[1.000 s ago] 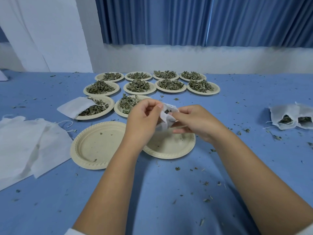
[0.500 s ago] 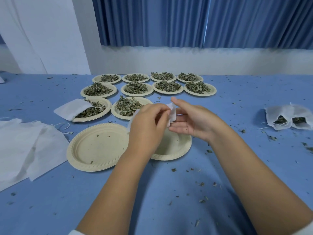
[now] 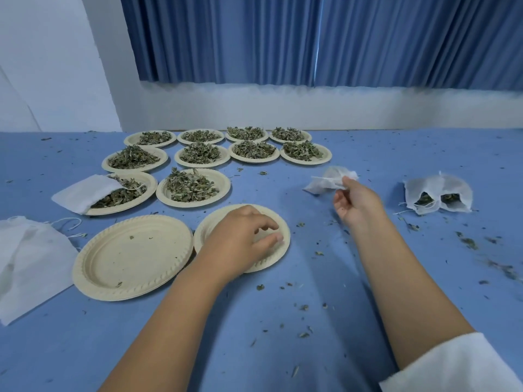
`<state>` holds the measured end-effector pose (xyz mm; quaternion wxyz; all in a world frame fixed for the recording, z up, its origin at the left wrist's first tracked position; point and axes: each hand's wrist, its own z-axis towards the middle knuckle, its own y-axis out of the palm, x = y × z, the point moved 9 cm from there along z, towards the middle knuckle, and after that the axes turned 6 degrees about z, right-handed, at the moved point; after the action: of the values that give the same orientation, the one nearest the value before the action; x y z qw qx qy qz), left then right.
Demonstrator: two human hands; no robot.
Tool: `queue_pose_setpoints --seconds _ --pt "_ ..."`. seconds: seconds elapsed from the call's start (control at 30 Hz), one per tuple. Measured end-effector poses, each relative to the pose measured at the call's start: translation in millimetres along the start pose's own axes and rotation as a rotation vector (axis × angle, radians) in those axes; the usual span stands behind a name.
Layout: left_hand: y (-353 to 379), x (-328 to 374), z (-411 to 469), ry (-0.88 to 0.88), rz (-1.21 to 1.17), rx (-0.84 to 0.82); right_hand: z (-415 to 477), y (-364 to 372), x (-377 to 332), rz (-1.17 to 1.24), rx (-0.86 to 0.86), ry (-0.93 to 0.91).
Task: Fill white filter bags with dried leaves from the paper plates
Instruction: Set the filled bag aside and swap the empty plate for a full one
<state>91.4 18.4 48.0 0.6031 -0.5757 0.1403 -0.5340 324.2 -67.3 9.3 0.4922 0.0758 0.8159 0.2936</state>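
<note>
L grip [image 3: 243, 240] low, fingers loosely curled; R grip [image 3: 357, 205] raised, pinching bag [image 3: 329, 181].

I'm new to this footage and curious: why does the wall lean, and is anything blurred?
Head view: the wide lens tilts the wall corner; the filter bag in the right hand and crumbs at the right edge are motion-smeared; soft, even light, faint shadows on the table.

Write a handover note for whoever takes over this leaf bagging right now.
Left hand: fingers loosely curled over the near empty plate, holding nothing.
Right hand: pinches a white filter bag above the table.
Done: two filled bags lie at the right.
Left: ten plates of leaves. One loose bag lies across a leaf plate; spare bags are at the far left.
</note>
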Motion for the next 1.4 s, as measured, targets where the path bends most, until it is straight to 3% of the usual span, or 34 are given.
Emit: queue_pose_setpoints --seconds 0.17,0.37,0.5,0.7,0.93,1.03,1.2,1.33,1.4 --pt "16.8 4.8 -1.7 0.015 0.070 -0.100 15.3 -32.5 -23.8 0.106 0.092 -0.179" --pt "20.9 9.2 -3.1 0.023 0.135 -0.151 20.3 -46.0 -28.6 0.188 0.148 -0.264" --pt "21.1 9.0 -3.5 0.009 0.164 -0.150 26.4 -45.2 -29.4 0.190 0.118 -0.262" --pt "22.0 11.7 -4.3 0.011 0.190 -0.157 31.0 -44.9 -29.3 -0.072 0.146 -0.246" --pt "16.1 13.1 -1.1 0.016 0.220 -0.088 27.1 -43.9 -15.2 0.023 0.211 -0.179" --pt "11.5 13.1 -0.7 0.015 0.204 -0.050 23.5 -23.8 -5.3 -0.140 0.110 -0.143" --pt "6.3 13.6 -0.8 0.021 0.222 -0.025 -3.4 34.9 24.2 -0.860 -0.229 -0.236" --pt "0.1 17.3 -1.6 0.041 0.227 -0.005 -33.4 58.6 53.1 -1.074 -0.455 -0.223" --pt "-3.0 18.1 -1.7 0.046 0.227 0.011 -46.5 65.0 61.9 -1.071 -0.547 -0.180"
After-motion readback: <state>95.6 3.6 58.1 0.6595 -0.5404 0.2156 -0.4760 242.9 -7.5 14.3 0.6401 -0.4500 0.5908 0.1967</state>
